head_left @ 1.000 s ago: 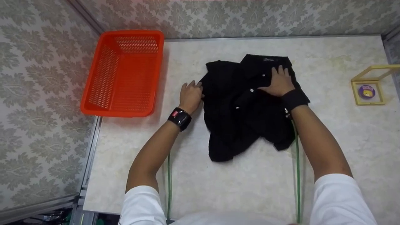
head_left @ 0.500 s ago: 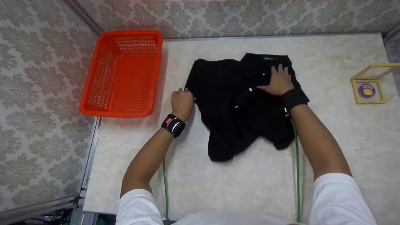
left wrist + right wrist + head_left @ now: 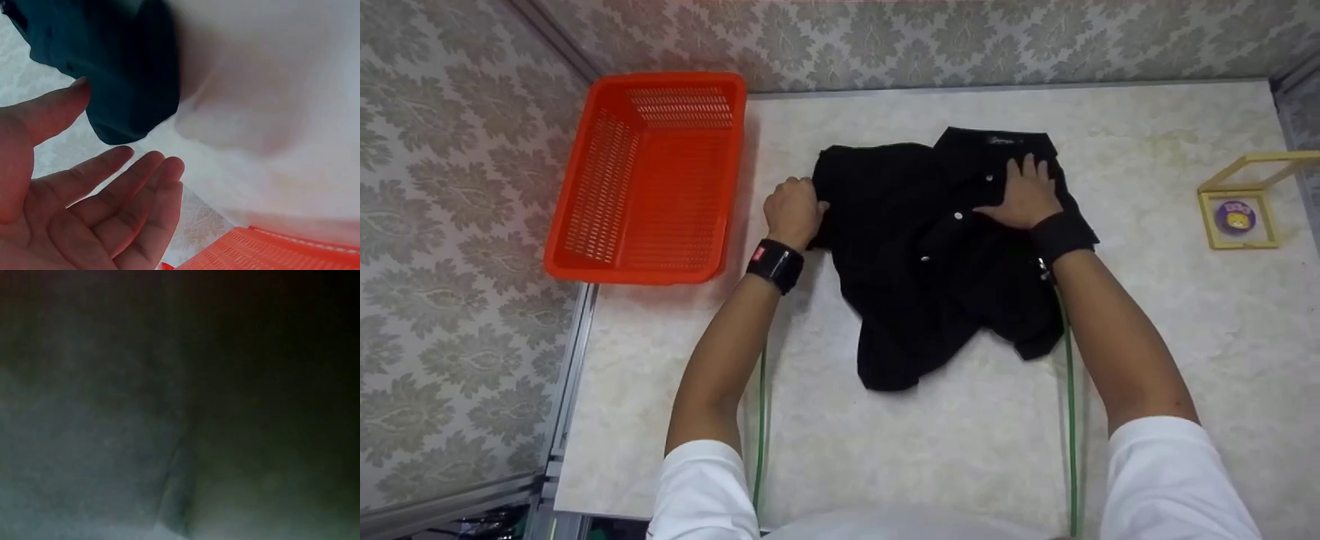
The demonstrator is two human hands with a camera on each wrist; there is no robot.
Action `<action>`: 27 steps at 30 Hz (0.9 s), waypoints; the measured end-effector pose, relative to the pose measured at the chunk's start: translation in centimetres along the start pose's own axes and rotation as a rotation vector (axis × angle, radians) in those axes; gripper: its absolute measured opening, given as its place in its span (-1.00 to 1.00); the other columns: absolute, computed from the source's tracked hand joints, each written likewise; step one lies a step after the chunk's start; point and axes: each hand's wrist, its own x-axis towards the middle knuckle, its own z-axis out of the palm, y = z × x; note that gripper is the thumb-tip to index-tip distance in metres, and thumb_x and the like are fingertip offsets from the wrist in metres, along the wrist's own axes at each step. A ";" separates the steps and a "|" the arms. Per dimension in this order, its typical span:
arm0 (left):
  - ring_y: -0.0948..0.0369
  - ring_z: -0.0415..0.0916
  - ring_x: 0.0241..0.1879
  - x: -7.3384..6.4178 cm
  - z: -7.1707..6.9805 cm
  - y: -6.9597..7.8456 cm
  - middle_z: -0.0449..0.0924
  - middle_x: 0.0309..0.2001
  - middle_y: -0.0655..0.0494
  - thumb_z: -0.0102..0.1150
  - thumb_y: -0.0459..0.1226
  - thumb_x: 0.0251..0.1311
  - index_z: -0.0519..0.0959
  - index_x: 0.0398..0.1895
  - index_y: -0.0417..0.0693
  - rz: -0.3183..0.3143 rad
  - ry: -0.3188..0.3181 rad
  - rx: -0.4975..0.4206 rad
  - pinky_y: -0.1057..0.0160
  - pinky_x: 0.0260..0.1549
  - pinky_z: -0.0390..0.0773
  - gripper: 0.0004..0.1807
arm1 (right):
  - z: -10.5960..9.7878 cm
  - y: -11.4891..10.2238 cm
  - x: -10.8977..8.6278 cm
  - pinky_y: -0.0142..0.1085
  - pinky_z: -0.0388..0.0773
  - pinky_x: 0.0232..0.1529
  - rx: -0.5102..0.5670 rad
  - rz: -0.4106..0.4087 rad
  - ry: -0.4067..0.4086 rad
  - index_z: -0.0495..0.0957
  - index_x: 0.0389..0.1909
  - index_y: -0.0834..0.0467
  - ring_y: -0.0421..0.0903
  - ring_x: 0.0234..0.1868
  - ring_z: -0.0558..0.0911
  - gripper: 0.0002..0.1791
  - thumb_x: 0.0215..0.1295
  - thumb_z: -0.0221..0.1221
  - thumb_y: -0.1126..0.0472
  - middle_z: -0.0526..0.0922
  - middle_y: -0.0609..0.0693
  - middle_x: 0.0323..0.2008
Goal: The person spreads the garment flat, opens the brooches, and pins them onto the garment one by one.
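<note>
A black collared shirt (image 3: pixel 885 217) with pale buttons lies on the table in the head view. Beside its left-hand sleeve edge is my left hand (image 3: pixel 793 212). In the left wrist view this hand (image 3: pixel 84 208) has its fingers loosely bent and apart from the dark sleeve (image 3: pixel 126 84); the thumb tip overlaps the cloth there, and contact cannot be told. My right hand (image 3: pixel 1026 196) rests on the shirt below the collar, fingers spread. The right wrist view shows only dark, blurred cloth (image 3: pixel 84 455).
An orange basket (image 3: pixel 720 225) stands at the table's left, close to my left hand. To the far right, a small yellow frame (image 3: pixel 1239 244) stands open. Green cables (image 3: pixel 1071 420) run from both wrists toward the front edge. Patterned walls (image 3: pixel 885 45) border the table.
The left hand has gone leftward, then a little toward the back. The shirt's left sleeve, bunched earlier, now lies spread further left. My right hand has stayed in place.
</note>
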 end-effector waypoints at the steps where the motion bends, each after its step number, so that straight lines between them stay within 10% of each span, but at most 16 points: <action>1: -0.11 0.61 -0.08 0.6 -0.1 0.1 0.64 -0.12 -0.18 0.35 -0.11 0.27 0.66 -0.06 -0.31 -0.005 -0.014 -0.004 -0.05 -0.15 0.61 -0.59 | 0.1 0.0 0.0 0.36 -0.18 0.40 0.004 0.002 0.001 -0.23 0.52 0.50 0.53 0.48 -0.32 0.24 0.26 0.25 -0.24 -0.34 0.58 0.48; 7: -0.13 0.28 0.36 3.6 -0.1 0.0 0.32 0.38 -0.25 0.31 -0.11 0.31 0.26 0.44 -0.35 0.019 -0.123 -0.071 -0.06 0.27 0.36 -0.23 | 0.5 0.1 0.2 0.35 -0.20 0.41 0.011 -0.002 -0.013 -0.24 0.53 0.47 0.50 0.49 -0.34 0.25 0.26 0.24 -0.27 -0.36 0.55 0.49; 13: -0.01 -0.29 0.58 6.0 -0.2 -0.3 -0.18 0.62 0.00 0.38 -0.21 0.25 -0.28 0.64 -0.01 0.185 -0.248 -0.115 0.00 0.49 -0.22 0.14 | 0.4 0.1 0.1 0.37 -0.17 0.40 -0.016 -0.006 -0.005 -0.22 0.52 0.49 0.52 0.49 -0.31 0.23 0.27 0.23 -0.27 -0.33 0.56 0.49; 19: 0.02 -0.04 0.52 7.0 -1.0 -0.1 0.14 0.53 -0.02 0.38 -0.20 0.24 -0.11 0.64 0.06 0.272 -0.364 -0.084 0.03 0.46 -0.11 0.05 | 0.6 -0.3 -0.1 0.36 -0.11 0.40 -0.035 -0.015 -0.006 -0.18 0.52 0.49 0.51 0.49 -0.26 0.22 0.27 0.23 -0.27 -0.28 0.57 0.49; 27: -0.08 0.34 0.23 7.4 -2.2 -0.2 0.56 0.19 -0.11 0.43 -0.04 0.15 0.50 0.32 -0.12 0.290 -0.277 0.068 -0.02 0.28 0.22 -0.31 | 0.2 -0.4 -0.1 0.36 -0.14 0.40 -0.039 -0.008 0.001 -0.19 0.53 0.48 0.51 0.49 -0.27 0.23 0.27 0.22 -0.29 -0.29 0.56 0.49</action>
